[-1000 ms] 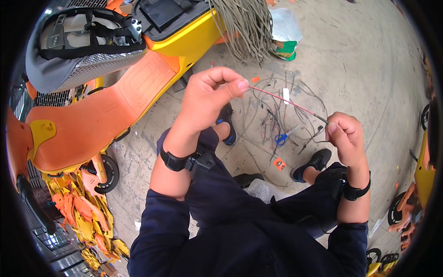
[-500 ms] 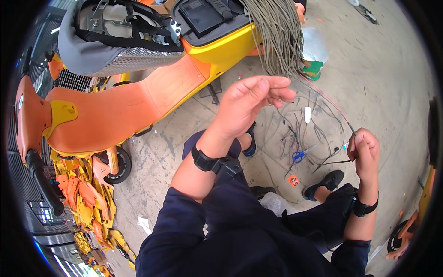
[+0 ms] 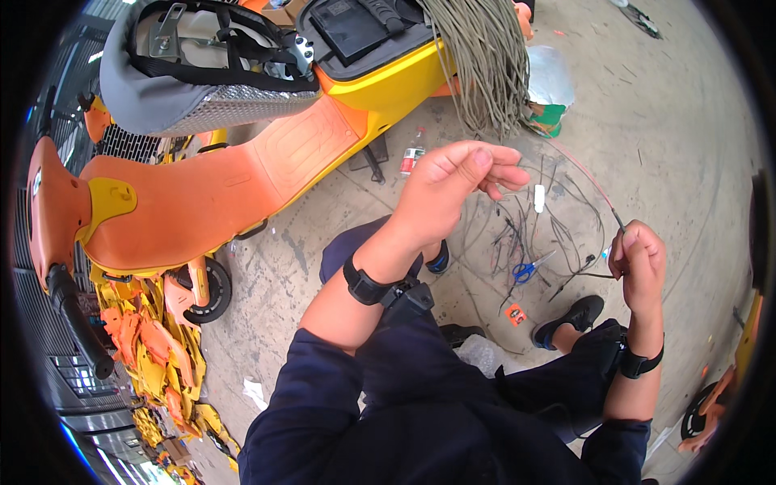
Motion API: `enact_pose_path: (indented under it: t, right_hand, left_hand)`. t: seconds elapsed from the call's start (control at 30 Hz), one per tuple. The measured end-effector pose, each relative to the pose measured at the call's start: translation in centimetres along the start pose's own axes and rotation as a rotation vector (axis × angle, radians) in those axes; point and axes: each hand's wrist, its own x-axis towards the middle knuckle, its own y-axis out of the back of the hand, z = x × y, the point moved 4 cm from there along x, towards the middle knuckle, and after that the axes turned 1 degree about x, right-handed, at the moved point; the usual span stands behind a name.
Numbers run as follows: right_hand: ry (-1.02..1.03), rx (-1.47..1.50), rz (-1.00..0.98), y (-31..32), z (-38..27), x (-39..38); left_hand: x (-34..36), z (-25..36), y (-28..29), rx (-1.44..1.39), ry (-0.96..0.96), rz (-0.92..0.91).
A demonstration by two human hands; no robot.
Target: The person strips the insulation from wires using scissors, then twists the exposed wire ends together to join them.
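Observation:
My left hand (image 3: 457,182) is raised in front of me with its fingers pinched on one end of a thin red cable (image 3: 586,178). The cable runs rightward and down to my right hand (image 3: 638,259), which is closed on its other end beside my knee. A small white tag (image 3: 539,198) hangs on one of the cables between my hands. Below the hands a tangle of dark cables (image 3: 525,234) lies on the concrete, with blue-handled scissors (image 3: 529,268) among them.
An orange and yellow scooter (image 3: 242,170) with its grey seat lifted stands at the left and top. A bundle of grey cords (image 3: 485,56) hangs over its rear. Orange and yellow body panels (image 3: 153,356) are heaped at lower left. A bottle (image 3: 413,150) lies by the scooter.
The view has tilted, so the scooter fills more of the top. My left hand has stayed pinched on the red cable, and my right hand has moved lower at the right.

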Motion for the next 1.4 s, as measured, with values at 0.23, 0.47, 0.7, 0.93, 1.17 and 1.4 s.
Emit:
enact_pose_path:
  t: [0.23, 0.47, 0.7, 0.93, 1.17, 1.4]
  right_hand:
    - [0.007, 0.017, 0.031, 0.1, 0.1, 0.0]
    - [-0.047, 0.107, -0.067, -2.8, 1.7, -0.1]
    - [-0.127, 0.377, -0.141, -6.7, 1.8, -0.6]
    - [-0.020, 0.578, -0.175, -5.4, 0.6, 0.0]
    - [-0.243, 0.169, -0.116, -2.1, 2.8, 5.2]
    - [-1.017, -0.541, -0.133, 4.3, 27.8, 4.9]
  left_hand:
    - [-0.4, -0.1, 0.7, 0.154, 0.006, -0.026]
    - [-0.1, -2.3, -0.2, 0.131, 0.143, -0.146]
    - [-1.9, -4.9, -4.5, 0.405, 0.109, -0.383]
    - [-3.2, -7.4, -6.9, -0.187, 0.469, -0.392]
    - [-2.9, -5.1, -4.7, 0.199, 0.307, -0.275]
    - [-2.5, -2.4, -1.0, 0.194, 0.285, 0.011]
